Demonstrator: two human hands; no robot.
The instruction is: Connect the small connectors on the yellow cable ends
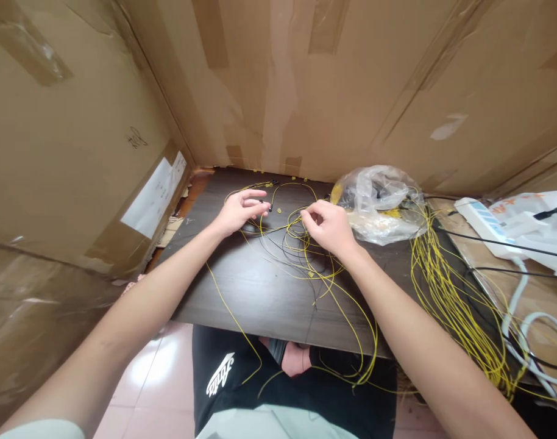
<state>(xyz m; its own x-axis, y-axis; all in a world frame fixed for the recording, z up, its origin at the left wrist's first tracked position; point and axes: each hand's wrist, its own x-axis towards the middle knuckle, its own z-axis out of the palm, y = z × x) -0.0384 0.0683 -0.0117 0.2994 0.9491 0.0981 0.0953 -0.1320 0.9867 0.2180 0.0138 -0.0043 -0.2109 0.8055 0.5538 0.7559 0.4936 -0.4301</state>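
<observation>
My left hand (242, 210) is over the dark tabletop, its fingers partly stretched. A small black connector (262, 201) shows between its thumb and fingers. Just beyond the thumb tip is the black end (270, 209) of a thin yellow wire that arches to the right. My right hand (326, 224) has its thumb and forefinger pinched on thin yellow wire (301, 211); the exact grip is partly hidden. Loose loops of yellow and black wire (308, 253) lie tangled below and between both hands. A small yellow piece (279, 210) sits on the table between them.
A clear plastic bag (379, 204) stands right of my right hand. Beside it, a thick bundle of yellow wires (438, 292) hangs over the table (246, 299) edge. A white power strip (489, 228) lies further right. Cardboard walls (278, 91) enclose the back and left.
</observation>
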